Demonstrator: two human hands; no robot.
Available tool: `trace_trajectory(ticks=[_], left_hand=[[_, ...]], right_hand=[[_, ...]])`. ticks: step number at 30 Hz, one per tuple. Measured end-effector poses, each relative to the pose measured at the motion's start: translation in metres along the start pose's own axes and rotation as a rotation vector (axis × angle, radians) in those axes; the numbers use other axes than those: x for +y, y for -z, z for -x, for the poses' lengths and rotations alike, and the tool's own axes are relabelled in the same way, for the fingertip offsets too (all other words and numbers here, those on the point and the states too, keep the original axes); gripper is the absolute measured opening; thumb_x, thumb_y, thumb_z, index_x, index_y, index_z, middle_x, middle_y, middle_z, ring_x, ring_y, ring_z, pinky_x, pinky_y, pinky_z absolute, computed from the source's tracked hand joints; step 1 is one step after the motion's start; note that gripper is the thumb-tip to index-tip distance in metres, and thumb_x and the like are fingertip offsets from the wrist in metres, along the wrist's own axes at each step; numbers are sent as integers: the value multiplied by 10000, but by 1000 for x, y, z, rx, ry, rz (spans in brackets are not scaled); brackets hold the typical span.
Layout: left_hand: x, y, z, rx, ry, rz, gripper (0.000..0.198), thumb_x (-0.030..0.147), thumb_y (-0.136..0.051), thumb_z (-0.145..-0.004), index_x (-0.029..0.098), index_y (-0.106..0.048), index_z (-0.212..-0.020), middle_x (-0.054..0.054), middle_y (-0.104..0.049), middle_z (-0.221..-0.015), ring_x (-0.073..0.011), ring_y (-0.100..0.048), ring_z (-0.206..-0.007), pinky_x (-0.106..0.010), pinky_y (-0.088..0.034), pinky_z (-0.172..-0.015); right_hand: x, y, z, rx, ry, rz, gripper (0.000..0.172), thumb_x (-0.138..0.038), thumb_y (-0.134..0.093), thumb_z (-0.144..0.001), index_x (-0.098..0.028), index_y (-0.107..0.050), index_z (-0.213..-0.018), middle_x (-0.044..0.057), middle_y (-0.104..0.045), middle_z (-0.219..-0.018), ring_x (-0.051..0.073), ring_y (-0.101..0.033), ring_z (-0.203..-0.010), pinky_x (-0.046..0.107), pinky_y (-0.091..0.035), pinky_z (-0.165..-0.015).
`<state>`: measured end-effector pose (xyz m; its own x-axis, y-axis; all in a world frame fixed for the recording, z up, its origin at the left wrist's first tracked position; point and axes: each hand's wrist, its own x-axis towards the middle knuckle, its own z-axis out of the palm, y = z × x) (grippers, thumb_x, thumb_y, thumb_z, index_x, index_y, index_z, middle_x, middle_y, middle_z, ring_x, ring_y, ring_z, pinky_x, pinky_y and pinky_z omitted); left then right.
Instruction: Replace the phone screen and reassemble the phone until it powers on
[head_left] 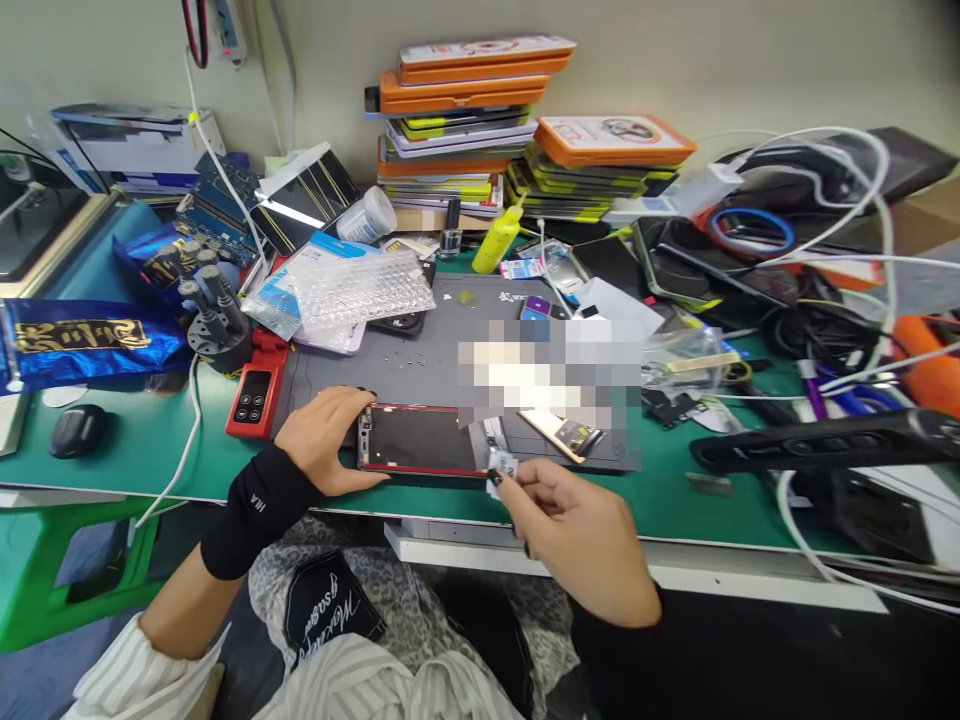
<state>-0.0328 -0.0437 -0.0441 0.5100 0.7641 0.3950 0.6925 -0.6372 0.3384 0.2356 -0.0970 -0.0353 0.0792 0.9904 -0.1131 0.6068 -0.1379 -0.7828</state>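
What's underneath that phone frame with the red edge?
Grey mat shows along the far edge of the phone frame; whatever lies directly beneath is covered and can't be seen.

2 hands [322, 440], 1 red-edged phone [416, 438]; 12 o'clock: 2 box stacks [465, 95], 1 yellow bottle [497, 240]; 2 o'clock: 1 blue ring [750, 249].

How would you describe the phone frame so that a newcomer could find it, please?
On the green tabletop lies a dark grey mat. At its near edge, the left hand touches the phone frame. Its thin red rim sets it apart from the pale-edged piece nearby.
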Motion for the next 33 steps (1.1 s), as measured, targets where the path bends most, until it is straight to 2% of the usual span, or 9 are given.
trace_trajectory(ticks=[3, 7, 11, 16, 21, 26, 30, 33], left_hand=[[2, 1, 0, 10, -8, 0, 664, 516, -700, -691, 129, -484, -1185, -143, -649, -1100, -293, -619, -1070, -428, -540, -921], [2, -2, 2, 32, -22, 12, 611, 420, -656, -696, 138, -472, -1206, -148, -641, -1120, -291, -613, -1092, -440, -527, -947], [1, -6, 4, 61, -60, 11, 580, 323, -610, -690, 133, -463, -1218, -150, -650, -1112, -292, -614, -1104, -442, -519, -966], [1, -6, 4, 36, -72, -2, 592, 354, -615, -726, 132, -443, -1247, -162, -648, -1137, -301, -607, -1131, -463, -514, -979], [1, -1, 1, 37, -96, -28, 608, 440, -649, -751, 123, -456, -1233, -179, -653, -1121, -304, -633, -1081, -455, -544, -931], [-1, 0, 0, 24, -86, -56, 572, 418, -659, -751, 101, -484, -1193, -195, -648, -1126, -306, -634, -1075, -438, -545, -930], [-2, 1, 0, 19, -69, -53, 595, 442, -655, -756, 137, -468, -1232, -170, -638, -1159, -297, -616, -1114, -434, -523, -966], [-4, 3, -3, 11, -91, -100, 639, 479, -665, -750, 147, -451, -1252, -168, -640, -1154, -308, -623, -1099, -441, -533, -950]], right_hand=[[-31, -28, 6, -147, 49, -93, 298, -445, -486, -808, -221, -470, -612, -46, -464, -396, 97, -389, -348, 227, -315, -405], [-63, -59, 7, -203, 127, -87, 280, -386, -465, -820, -226, -438, -592, -47, -469, -379, 98, -378, -334, 226, -300, -414], [-72, -70, 0, -208, 143, -16, 293, -368, -475, -807, -226, -417, -558, -42, -472, -387, 105, -360, -362, 236, -278, -434], [-69, -70, -3, -182, 140, 29, 286, -352, -489, -779, -226, -396, -540, -45, -447, -381, 106, -345, -375, 241, -264, -446], [-48, -48, -5, -130, 107, 82, 314, -383, -481, -778, -228, -362, -532, -48, -414, -377, 103, -324, -368, 242, -282, -449], [0, 3, -5, -55, -22, 63, 342, -463, -508, -775, -232, -393, -550, -61, -403, -366, 93, -349, -308, 231, -287, -381], [29, 41, 7, -7, -142, -30, 332, -495, -554, -798, -227, -472, -621, -70, -431, -399, 107, -434, -336, 228, -364, -407], [44, 60, 10, 129, -126, 76, 335, -500, -561, -795, -220, -496, -623, -65, -447, -414, 104, -436, -369, 231, -360, -436]])
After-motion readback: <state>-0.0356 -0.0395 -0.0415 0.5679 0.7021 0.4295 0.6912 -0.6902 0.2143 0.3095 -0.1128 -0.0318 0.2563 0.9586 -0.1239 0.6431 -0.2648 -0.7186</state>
